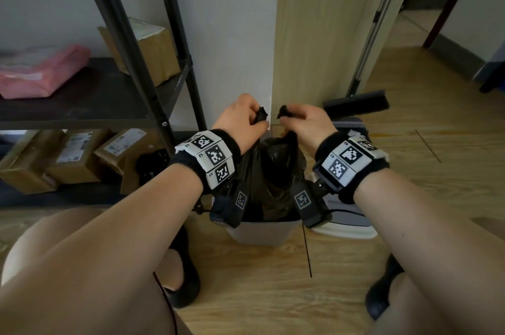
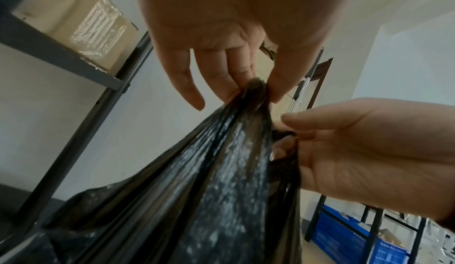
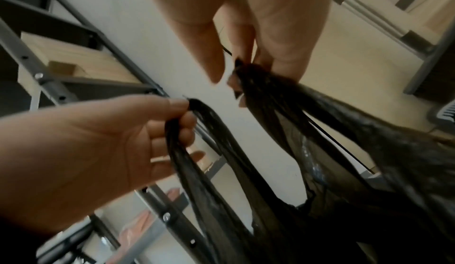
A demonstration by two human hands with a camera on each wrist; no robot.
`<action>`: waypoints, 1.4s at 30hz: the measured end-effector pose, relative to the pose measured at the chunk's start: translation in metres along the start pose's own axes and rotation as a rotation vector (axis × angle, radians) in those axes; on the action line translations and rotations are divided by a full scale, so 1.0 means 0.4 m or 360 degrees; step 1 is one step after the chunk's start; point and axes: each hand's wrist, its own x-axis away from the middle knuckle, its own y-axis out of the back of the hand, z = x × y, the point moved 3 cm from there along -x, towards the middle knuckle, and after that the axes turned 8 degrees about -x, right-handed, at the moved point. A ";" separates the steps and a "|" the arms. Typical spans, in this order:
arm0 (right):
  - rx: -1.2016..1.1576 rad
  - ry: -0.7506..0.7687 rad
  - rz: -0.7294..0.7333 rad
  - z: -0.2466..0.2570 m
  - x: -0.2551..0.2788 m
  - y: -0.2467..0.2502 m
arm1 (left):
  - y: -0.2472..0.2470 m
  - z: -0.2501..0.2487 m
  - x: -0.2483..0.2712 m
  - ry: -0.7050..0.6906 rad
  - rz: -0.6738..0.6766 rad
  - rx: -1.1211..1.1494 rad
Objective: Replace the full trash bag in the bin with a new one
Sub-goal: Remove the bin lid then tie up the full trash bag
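A full black trash bag (image 1: 269, 176) stands in a small grey bin (image 1: 261, 233) on the wooden floor, its top pulled up into two bunched handles. My left hand (image 1: 243, 118) pinches the left handle (image 2: 253, 93) between thumb and fingers. My right hand (image 1: 303, 118) pinches the right handle (image 3: 251, 71) the same way. The two hands sit close together above the bin, a short gap between them. In the left wrist view the right hand (image 2: 357, 151) shows at the right; in the right wrist view the left hand (image 3: 103, 147) shows at the left.
A dark metal shelf rack (image 1: 131, 67) stands at the left with cardboard boxes (image 1: 82, 151) and a pink package (image 1: 38, 72). A broom (image 1: 358, 102) and a dustpan (image 1: 349, 214) lean by the wooden panel (image 1: 322, 28) at the right. My knees and black shoes (image 1: 183, 274) flank the bin.
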 end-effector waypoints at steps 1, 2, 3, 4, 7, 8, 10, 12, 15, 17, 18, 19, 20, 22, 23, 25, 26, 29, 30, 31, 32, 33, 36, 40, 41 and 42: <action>0.0132 0.0021 0.0084 0.003 0.006 -0.009 | 0.002 -0.001 -0.002 -0.0028 0.0011 0.0021; 0.0235 0.0049 0.0182 0.007 0.014 -0.021 | 0.004 -0.003 -0.002 -0.0079 0.0032 0.0013; 0.0285 0.0065 0.0283 0.008 0.021 -0.034 | 0.007 -0.008 -0.003 -0.0154 0.0055 -0.0026; 0.0305 0.0076 0.0366 0.007 0.025 -0.045 | 0.009 -0.015 -0.004 -0.0231 0.0080 -0.0074; 0.0414 0.0067 0.0400 0.001 0.019 -0.072 | 0.015 -0.029 -0.008 -0.0359 0.0125 -0.0145; 0.0417 0.0072 0.0374 -0.004 0.015 -0.077 | 0.015 -0.027 -0.010 -0.0353 0.0125 -0.0129; 0.0310 0.0062 0.0342 -0.017 0.005 -0.079 | 0.015 -0.011 -0.013 -0.0248 0.0088 -0.0004; 0.0107 -0.0008 0.0304 -0.027 0.003 -0.072 | 0.009 0.014 -0.014 -0.0090 0.0109 0.0128; -0.0001 0.0035 0.0273 -0.044 -0.011 -0.068 | -0.023 0.040 -0.007 -0.0015 0.0335 0.0044; -0.0037 0.0047 0.0212 -0.051 -0.020 -0.069 | -0.034 0.051 -0.005 -0.0001 0.0323 -0.0044; -0.0056 0.0035 0.0172 -0.051 -0.021 -0.069 | -0.034 0.055 -0.006 0.0022 0.0269 -0.0073; -0.0072 0.0010 0.0146 -0.050 -0.021 -0.068 | -0.032 0.056 -0.007 0.0041 0.0208 -0.0094; -0.0074 -0.0022 0.0147 -0.054 -0.026 -0.065 | -0.028 0.056 -0.009 0.0047 0.0153 -0.0093; -0.0016 -0.0119 0.0216 -0.058 -0.030 -0.065 | -0.020 0.050 -0.012 0.0019 0.0083 -0.0020; -0.0042 -0.0163 0.0255 -0.058 -0.031 -0.064 | -0.016 0.045 -0.010 0.0000 0.0069 0.0042; -0.0244 -0.0247 0.0285 -0.063 -0.038 -0.061 | -0.018 0.043 -0.005 0.0022 0.0144 0.0191; -0.0357 -0.0285 0.0285 -0.065 -0.039 -0.058 | -0.025 0.048 0.000 0.0079 0.0246 0.0237; -0.0623 -0.0348 0.0319 -0.067 -0.036 -0.056 | -0.063 0.064 0.015 0.0135 0.0580 -0.0018; -0.0682 -0.0348 0.0343 -0.068 -0.035 -0.057 | -0.076 0.066 0.018 0.0094 0.0610 -0.0143; -0.0707 -0.0356 0.0357 -0.067 -0.031 -0.058 | -0.088 0.066 0.020 0.0062 0.0589 -0.0195; -0.0718 -0.0366 0.0353 -0.069 -0.030 -0.058 | -0.097 0.069 0.021 0.0069 0.0556 -0.0156; -0.0704 -0.0378 0.0356 -0.066 -0.025 -0.059 | -0.104 0.071 0.023 0.0103 0.0528 -0.0060; -0.0405 -0.0277 0.0389 -0.059 -0.028 -0.053 | -0.112 0.089 0.018 0.0186 0.0491 0.0153; 0.0466 0.0017 0.0529 -0.049 -0.035 -0.048 | -0.096 0.118 -0.004 0.0206 0.0395 0.0181; 0.0508 0.0043 0.0568 -0.047 -0.033 -0.050 | -0.098 0.126 -0.011 0.0220 0.0415 0.0205; 0.0531 0.0078 0.0591 -0.044 -0.031 -0.054 | -0.101 0.131 -0.016 0.0238 0.0453 0.0221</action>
